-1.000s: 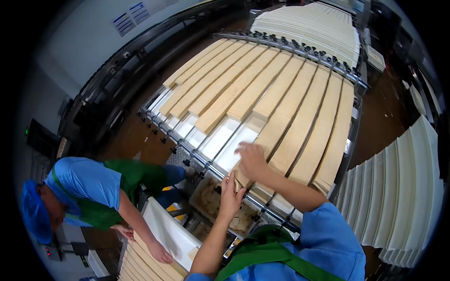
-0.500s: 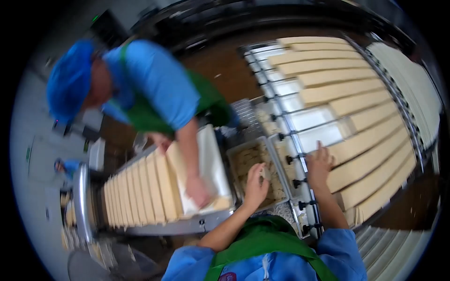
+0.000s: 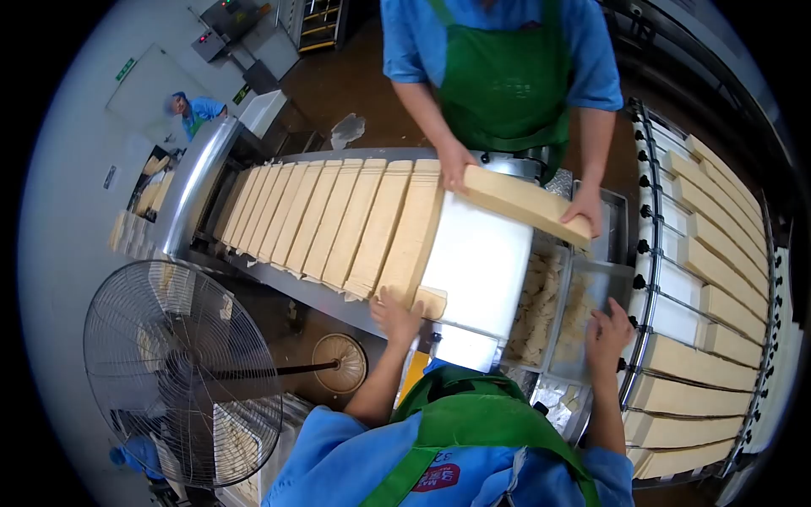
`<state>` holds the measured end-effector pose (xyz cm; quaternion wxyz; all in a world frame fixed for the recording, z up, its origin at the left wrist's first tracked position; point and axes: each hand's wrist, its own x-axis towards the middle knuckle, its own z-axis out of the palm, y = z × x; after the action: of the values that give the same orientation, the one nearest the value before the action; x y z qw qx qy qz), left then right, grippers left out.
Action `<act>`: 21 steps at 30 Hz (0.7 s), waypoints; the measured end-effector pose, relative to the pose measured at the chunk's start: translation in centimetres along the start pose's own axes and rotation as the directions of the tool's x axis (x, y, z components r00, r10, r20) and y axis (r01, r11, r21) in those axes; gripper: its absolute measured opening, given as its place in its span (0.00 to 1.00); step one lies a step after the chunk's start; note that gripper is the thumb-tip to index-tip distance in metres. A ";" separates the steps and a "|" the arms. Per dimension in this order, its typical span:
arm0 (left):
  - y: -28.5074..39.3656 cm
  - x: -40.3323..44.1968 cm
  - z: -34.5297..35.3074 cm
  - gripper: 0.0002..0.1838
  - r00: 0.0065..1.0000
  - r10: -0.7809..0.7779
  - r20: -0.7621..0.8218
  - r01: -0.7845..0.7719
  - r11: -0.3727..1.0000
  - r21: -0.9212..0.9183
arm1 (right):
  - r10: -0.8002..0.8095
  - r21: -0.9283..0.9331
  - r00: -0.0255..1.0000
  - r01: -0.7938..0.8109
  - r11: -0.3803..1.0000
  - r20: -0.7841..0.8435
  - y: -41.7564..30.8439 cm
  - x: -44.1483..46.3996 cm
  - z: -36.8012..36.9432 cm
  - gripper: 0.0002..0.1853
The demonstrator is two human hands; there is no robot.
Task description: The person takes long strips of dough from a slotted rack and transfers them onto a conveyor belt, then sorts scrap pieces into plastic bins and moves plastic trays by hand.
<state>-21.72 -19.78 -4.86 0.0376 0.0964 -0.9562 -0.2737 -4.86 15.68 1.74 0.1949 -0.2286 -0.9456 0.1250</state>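
Note:
My left hand (image 3: 397, 317) is at the near end of the last pale yellow layered slab (image 3: 416, 232) on the conveyor. Its fingers are apart and touch the slab's end. Beside the thumb lies a small offcut (image 3: 432, 302) of the same material. My right hand (image 3: 610, 329) hovers with spread fingers and nothing in it, between a grey bin (image 3: 583, 317) and the slotted rack on the right. Across from me, a co-worker's two hands hold another slab (image 3: 524, 201) by its ends, above the white belt (image 3: 477, 258).
Several slabs lie side by side up the conveyor to a metal hood (image 3: 198, 186). A scrap bin (image 3: 534, 308) holds pale pieces. The rack (image 3: 650, 245) at right carries more slabs between rods. A caged fan (image 3: 182, 372) stands at lower left.
My view has swung left. My left hand has moved from the scrap bin to the slab's end, and the piece it held is gone. My right hand has left the rack. The co-worker has lifted a slab.

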 end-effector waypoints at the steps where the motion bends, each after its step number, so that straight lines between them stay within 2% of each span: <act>1: -1.0 0.9 -0.7 0.46 0.992 -0.121 0.020 0.120 0.991 0.063 | -0.010 -0.003 1.000 0.010 1.000 0.004 -1.7 0.6 1.0 0.09; 3: -2.7 1.9 -1.0 0.50 0.990 -0.113 0.083 0.110 0.993 0.047 | -0.143 0.082 0.986 0.136 0.987 0.086 -5.1 2.0 3.3 0.09; 5: -4.2 2.8 -0.2 0.49 0.988 0.042 0.150 -0.008 0.975 -0.223 | -0.228 0.179 0.968 0.208 0.962 0.104 -9.4 3.9 5.2 0.08; 7: -2.5 3.0 -1.5 0.50 0.984 0.019 0.178 0.018 0.979 -0.204 | -0.321 0.250 0.945 0.296 0.922 0.066 -12.5 5.7 8.9 0.09; 9: -1.3 3.4 -2.3 0.50 0.967 -0.003 0.256 0.073 0.962 -0.265 | -0.358 0.256 0.928 0.325 0.911 0.098 -15.5 8.0 12.7 0.12; 10: -1.9 3.5 -1.6 0.50 0.974 0.036 0.223 0.032 0.955 -0.295 | -0.366 0.214 0.923 0.337 0.917 0.115 -17.1 9.3 14.6 0.15; 13: -1.6 3.5 -2.1 0.50 0.963 0.074 0.261 0.007 0.955 -0.296 | -0.322 0.109 0.928 0.306 0.946 0.189 -21.9 13.2 19.4 0.28; 14: -1.9 3.6 -1.9 0.50 0.956 0.136 0.260 -0.065 0.963 -0.263 | -0.316 0.101 0.931 0.302 0.948 0.183 -23.4 14.6 20.9 0.28; 16: -2.0 4.1 -2.0 0.51 0.930 0.148 0.337 -0.061 0.964 -0.258 | -0.202 -0.010 0.933 0.215 0.977 0.298 -26.4 17.4 22.8 0.34; 17: -2.1 4.4 -2.3 0.52 0.913 0.158 0.376 -0.065 0.967 -0.248 | -0.197 -0.016 0.935 0.211 0.977 0.294 -27.8 18.8 23.3 0.34; 19: -2.4 5.0 -2.3 0.53 0.894 0.192 0.404 -0.103 0.967 -0.232 | -0.131 -0.010 0.884 0.151 0.988 0.448 -30.4 21.3 23.4 0.34; 21: -2.4 5.5 -2.6 0.53 0.846 0.194 0.497 -0.111 0.975 -0.191 | -0.110 -0.036 0.903 0.137 0.990 0.414 -31.8 23.0 24.6 0.34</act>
<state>-26.43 -24.25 -3.82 -0.1890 -0.0596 -0.9120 -0.3591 -46.42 -4.34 -2.69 -0.0083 -0.1428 -0.9815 0.1274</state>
